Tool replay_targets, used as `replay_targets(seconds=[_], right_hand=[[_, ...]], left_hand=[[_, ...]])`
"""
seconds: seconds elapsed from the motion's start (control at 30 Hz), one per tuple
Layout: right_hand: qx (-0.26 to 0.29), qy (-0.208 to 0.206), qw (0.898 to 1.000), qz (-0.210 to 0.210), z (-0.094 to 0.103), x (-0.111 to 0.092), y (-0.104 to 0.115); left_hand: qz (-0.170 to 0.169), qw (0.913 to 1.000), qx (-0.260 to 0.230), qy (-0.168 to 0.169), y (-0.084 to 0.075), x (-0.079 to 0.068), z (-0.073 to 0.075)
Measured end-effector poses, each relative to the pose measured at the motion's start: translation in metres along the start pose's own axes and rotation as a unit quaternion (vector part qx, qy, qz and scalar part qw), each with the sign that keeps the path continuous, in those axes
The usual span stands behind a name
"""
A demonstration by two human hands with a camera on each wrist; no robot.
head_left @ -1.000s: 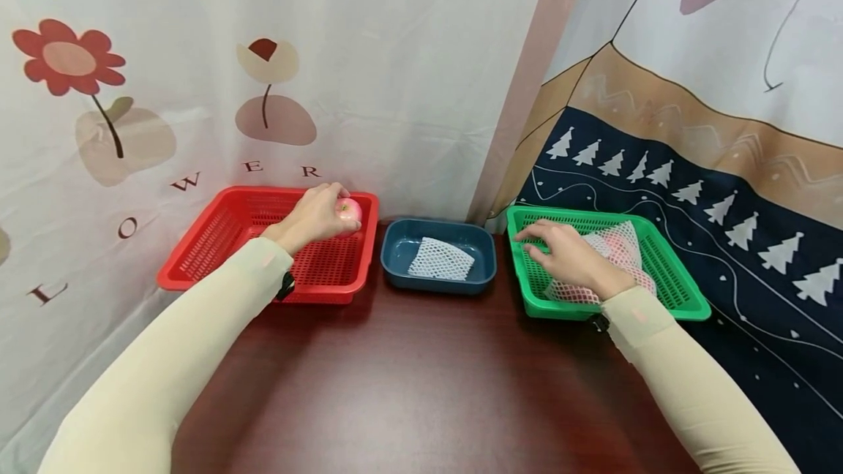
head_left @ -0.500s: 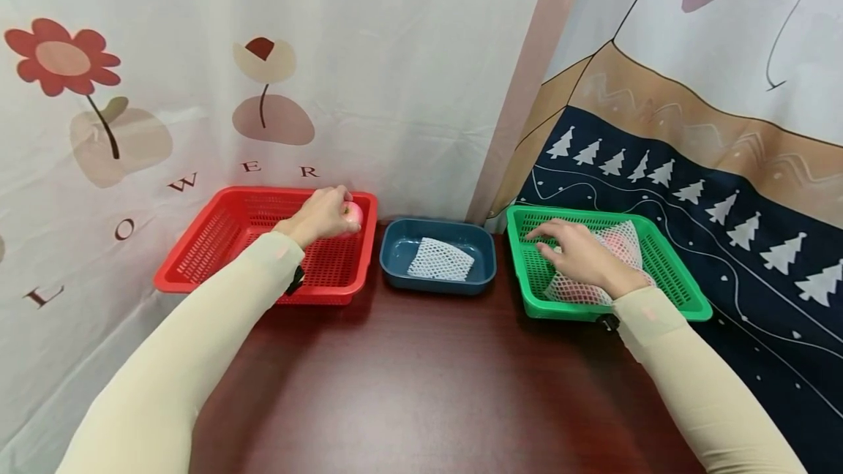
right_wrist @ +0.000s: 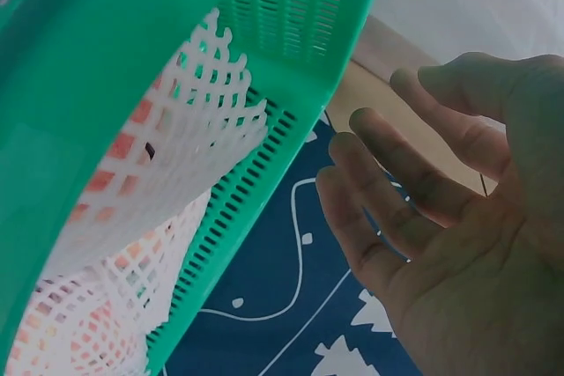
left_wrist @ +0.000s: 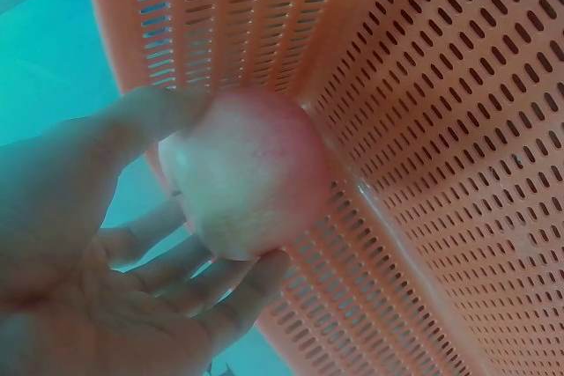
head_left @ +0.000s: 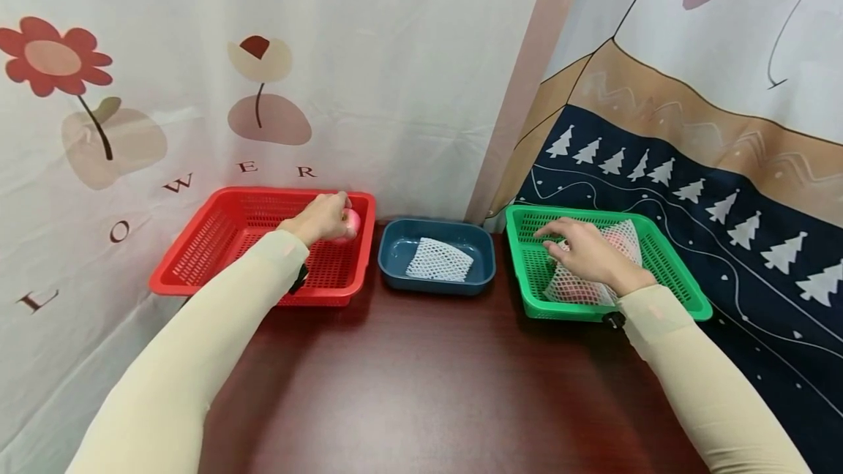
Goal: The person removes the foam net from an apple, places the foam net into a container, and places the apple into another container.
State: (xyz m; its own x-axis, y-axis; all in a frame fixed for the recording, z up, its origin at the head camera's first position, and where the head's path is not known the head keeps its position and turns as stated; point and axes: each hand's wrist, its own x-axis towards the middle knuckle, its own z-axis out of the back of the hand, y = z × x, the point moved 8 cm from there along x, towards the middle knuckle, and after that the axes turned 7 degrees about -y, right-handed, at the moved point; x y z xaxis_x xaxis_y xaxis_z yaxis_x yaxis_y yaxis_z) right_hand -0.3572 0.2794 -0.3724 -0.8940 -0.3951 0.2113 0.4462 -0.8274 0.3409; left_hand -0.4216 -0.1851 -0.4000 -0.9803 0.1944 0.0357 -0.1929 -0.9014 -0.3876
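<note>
In the head view my left hand (head_left: 317, 219) grips a pink apple (head_left: 352, 225) inside the right end of the red basket (head_left: 197, 258). The left wrist view shows the thumb on one side of the apple (left_wrist: 256, 173) and fingertips on the other, close to the basket's slotted walls. My right hand (head_left: 589, 254) hovers over the green basket (head_left: 688, 298) with relaxed fingers and nothing in them. Beneath it lie reddish fruits in white foam nets (head_left: 576, 290), partly hidden by the hand. The right wrist view shows a netted fruit (right_wrist: 123, 182) behind the green rim.
Between the two baskets stands a blue tray (head_left: 437, 287) with a flat white foam net (head_left: 440, 260) in it. All three containers are on a dark red-brown table (head_left: 435, 379). Printed curtains (head_left: 395, 79) hang right behind them.
My left hand has sunk slightly and shifted a little right, with the apple lower in the red basket. My right hand has drifted a little right over the green basket.
</note>
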Motion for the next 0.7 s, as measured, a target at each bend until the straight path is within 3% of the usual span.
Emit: replay_targets(seconds=[0.5,0.7], right_hand=[[-0.011,0.001,1.0,-0.008,0.005,0.001,-0.011],[-0.008,0.005,1.0,-0.016,0.004,-0.001,-0.015]], left_hand=[[0.018,0.9979,0.043,0.045,0.004,0.013,-0.008],[0.022,0.9953,0.05,0.08,0.005,0.014,-0.016]])
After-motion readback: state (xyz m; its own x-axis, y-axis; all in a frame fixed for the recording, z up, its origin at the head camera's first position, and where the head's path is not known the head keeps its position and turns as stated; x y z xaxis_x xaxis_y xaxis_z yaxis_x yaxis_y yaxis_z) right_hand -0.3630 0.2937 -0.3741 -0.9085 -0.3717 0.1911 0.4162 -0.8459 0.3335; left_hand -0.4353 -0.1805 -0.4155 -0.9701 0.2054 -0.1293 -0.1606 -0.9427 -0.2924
